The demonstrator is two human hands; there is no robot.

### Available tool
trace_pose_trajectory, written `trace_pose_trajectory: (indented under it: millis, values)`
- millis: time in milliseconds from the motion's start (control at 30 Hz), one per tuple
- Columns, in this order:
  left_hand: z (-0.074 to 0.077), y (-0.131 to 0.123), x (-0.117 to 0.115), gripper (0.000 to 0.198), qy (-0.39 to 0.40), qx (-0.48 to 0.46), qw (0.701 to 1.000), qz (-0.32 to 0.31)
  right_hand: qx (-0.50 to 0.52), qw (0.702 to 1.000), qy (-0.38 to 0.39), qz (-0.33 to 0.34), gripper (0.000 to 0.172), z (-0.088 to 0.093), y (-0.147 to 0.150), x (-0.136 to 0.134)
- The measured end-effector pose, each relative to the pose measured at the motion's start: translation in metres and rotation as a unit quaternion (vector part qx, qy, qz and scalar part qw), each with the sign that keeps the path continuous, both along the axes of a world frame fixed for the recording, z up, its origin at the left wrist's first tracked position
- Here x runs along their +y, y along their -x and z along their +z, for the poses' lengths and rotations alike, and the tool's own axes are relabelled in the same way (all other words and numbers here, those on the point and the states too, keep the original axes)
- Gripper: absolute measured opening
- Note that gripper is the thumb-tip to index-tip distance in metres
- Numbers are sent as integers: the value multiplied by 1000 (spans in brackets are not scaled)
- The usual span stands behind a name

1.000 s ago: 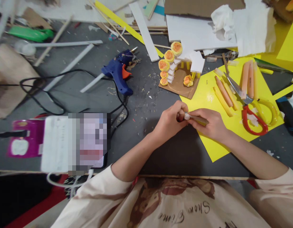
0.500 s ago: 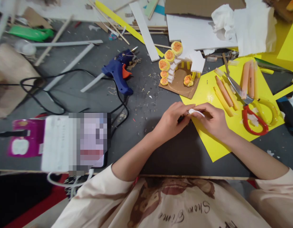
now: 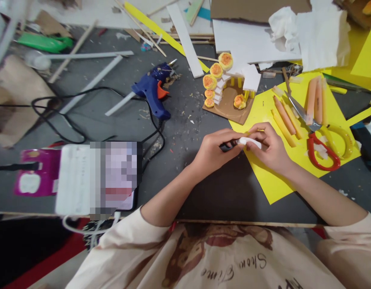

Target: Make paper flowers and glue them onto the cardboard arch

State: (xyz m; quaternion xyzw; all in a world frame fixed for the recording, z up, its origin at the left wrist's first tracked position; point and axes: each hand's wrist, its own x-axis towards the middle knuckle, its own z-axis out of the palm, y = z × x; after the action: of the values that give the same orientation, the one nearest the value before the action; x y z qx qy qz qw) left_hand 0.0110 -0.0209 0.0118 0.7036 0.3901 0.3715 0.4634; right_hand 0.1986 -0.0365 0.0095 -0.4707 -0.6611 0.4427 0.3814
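A small white strip [image 3: 252, 142], curled at one end, is pinched between both hands; its material is hard to tell. My left hand [image 3: 217, 148] grips its curled left end with thumb and fingers. On the strip's right part, the thumb and fingertips of my right hand [image 3: 271, 148] are closed. Just beyond the hands stands a small model on a brown cardboard base [image 3: 230, 102], with white steps and several yellow-orange round flowers [image 3: 209, 82]. A yellow sheet [image 3: 265, 180] lies partly under my right hand and forearm.
Scissors [image 3: 323, 154] with red and yellow handles lie on the yellow sheet beside orange and yellow sticks [image 3: 284, 116]. A blue glue gun [image 3: 152, 88] rests left of the model, its black cord [image 3: 92, 90] looping leftward. A phone [image 3: 120, 176] sits at the near left.
The white strip is turned so that more of its broad side shows. My right fingers have lifted and spread slightly around it. The view has shifted a little.
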Motion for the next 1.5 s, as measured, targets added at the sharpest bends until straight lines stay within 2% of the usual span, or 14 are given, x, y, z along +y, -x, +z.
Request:
trace_pose_trajectory:
  millis: [67, 133, 233, 367, 533, 633, 700, 833, 933, 1033, 1133, 1300, 1400, 1500]
  values:
    - [2, -1, 0, 21, 87, -26, 996, 13, -17, 999, -34, 4, 18, 0, 0, -1]
    - [4, -2, 1, 30, 175, -78, 981, 26, -63, 992, -106, 8, 18, 0, -1, -1]
    - [7, -2, 4, 39, 260, -147, 954, 38, -152, 959, -234, 38, 27, -1, -2, -1]
    - [10, 0, 7, 41, 326, -169, 929, 39, -212, 917, -335, 36, 25, -3, -3, 0]
    - [10, 0, 10, 41, 353, -155, 922, 38, -242, 886, -395, 36, 18, -1, -4, 1]
    - [9, 1, 11, 36, 326, -119, 937, 41, -262, 874, -406, 52, 16, 0, -5, 4]
    - [8, 2, 10, 30, 291, -84, 952, 37, -263, 877, -396, 65, 16, 1, -6, 5]
    - [4, 5, 8, 17, 158, -33, 987, 4, -220, 907, -351, 80, 16, 2, -8, 8]
    - [1, 7, 8, 12, 40, -1, 999, -23, -173, 941, -282, 68, 14, 8, -8, 9]
    - [-1, 7, 7, 12, -54, 27, 998, -37, -141, 971, -191, 39, 14, 14, -7, 7]
    - [-2, 7, 5, 12, -120, 36, 992, -30, -122, 985, -122, 12, 16, 18, -5, 5]
    - [-3, 6, 3, 16, -162, 44, 986, -22, -87, 993, -63, -43, 17, 18, -4, 3]
    - [-5, 5, 2, 18, -186, 47, 981, -20, -64, 996, -37, -50, 18, 18, -3, 4]
    - [-8, 3, 0, 18, -228, 48, 972, -18, -27, 997, 1, -67, 26, 17, 0, 4]
